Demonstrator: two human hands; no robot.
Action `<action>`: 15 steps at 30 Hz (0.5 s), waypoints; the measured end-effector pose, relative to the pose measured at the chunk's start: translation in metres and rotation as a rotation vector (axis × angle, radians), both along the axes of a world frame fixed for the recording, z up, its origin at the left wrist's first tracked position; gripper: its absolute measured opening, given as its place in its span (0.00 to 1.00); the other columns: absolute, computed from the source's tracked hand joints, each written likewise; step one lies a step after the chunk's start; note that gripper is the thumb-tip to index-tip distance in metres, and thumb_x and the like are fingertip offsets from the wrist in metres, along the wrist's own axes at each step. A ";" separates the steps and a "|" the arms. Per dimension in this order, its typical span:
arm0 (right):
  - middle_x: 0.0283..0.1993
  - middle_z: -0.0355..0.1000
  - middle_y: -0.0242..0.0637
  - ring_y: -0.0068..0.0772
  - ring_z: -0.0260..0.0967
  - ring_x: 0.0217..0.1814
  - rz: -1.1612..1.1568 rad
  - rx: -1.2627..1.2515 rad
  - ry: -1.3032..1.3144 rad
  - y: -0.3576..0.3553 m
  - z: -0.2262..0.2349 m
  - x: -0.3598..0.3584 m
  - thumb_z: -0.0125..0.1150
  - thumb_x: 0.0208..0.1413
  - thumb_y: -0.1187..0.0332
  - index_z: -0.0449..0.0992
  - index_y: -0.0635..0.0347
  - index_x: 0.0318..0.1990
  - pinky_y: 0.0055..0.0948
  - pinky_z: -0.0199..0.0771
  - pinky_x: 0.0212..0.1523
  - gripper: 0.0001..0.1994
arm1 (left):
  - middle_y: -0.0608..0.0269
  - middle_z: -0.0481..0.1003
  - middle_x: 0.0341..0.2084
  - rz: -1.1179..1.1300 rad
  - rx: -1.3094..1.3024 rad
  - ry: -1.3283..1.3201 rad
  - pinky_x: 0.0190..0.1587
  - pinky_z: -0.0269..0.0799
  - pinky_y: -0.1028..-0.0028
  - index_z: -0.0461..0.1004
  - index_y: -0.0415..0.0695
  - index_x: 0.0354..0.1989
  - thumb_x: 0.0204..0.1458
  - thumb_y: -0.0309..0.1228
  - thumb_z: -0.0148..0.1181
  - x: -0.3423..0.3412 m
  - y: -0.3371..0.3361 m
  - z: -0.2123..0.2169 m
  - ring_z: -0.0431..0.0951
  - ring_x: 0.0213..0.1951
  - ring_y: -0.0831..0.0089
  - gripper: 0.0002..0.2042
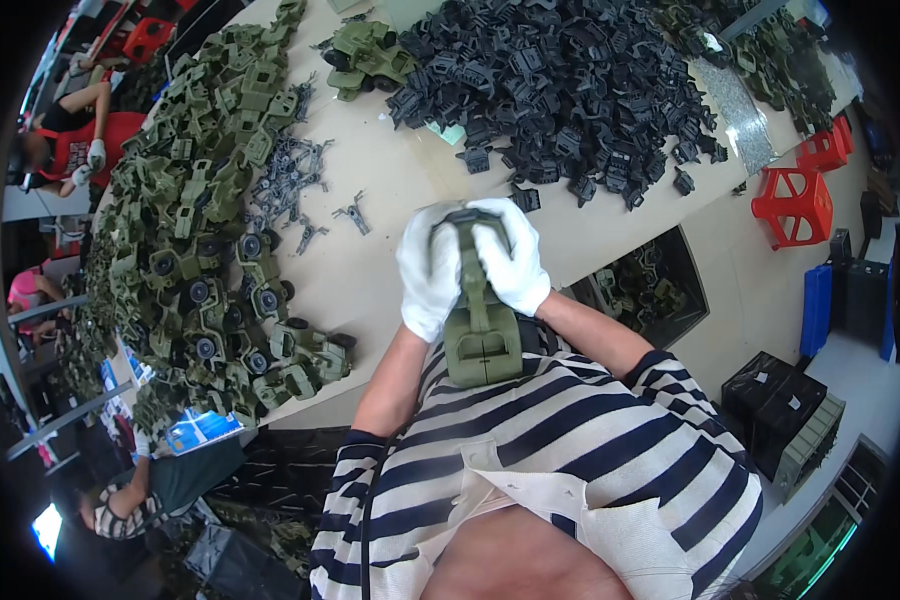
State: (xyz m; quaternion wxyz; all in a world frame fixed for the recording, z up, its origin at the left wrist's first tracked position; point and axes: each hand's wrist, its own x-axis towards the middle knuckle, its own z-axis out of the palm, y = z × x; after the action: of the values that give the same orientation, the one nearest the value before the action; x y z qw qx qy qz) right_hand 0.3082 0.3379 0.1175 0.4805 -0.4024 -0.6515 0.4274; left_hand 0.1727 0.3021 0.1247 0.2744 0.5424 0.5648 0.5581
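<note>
Between my two white-gloved hands is an olive-green toy military vehicle [483,352], its near end pointing at my striped shirt. My left hand [429,268] wraps its left side and my right hand [511,256] its right side, fingers curled over the far end. The gloves cover most of that far end, where a dark part shows near the fingertips. Just beyond my hands, on the pale table [360,270], lies a large heap of black plastic parts [560,90]. Small grey forked parts [290,180] are scattered to the left.
Green toy vehicles [195,190] are piled along the left of the table, some showing wheels. Another green vehicle [368,60] lies beside the black heap. A dark bin [650,285] of green toys stands at the right, with red stools [792,207] beyond. Other people work at left.
</note>
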 end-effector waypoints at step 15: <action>0.48 0.72 0.49 0.52 0.69 0.53 -0.779 0.068 -1.158 0.046 -0.079 0.297 0.64 0.54 0.63 0.74 0.60 0.46 0.43 0.71 0.53 0.14 | 0.41 0.62 0.62 0.604 -0.456 0.384 0.65 0.59 0.58 0.55 0.37 0.68 0.41 0.54 0.71 -0.136 0.246 -0.061 0.63 0.63 0.47 0.50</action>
State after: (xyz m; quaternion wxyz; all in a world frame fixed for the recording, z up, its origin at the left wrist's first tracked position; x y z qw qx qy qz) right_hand 0.6053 0.3842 0.0386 0.1867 -0.7543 -0.6243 -0.0798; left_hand 0.0368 0.5478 0.0637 0.1012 0.3719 0.8484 0.3627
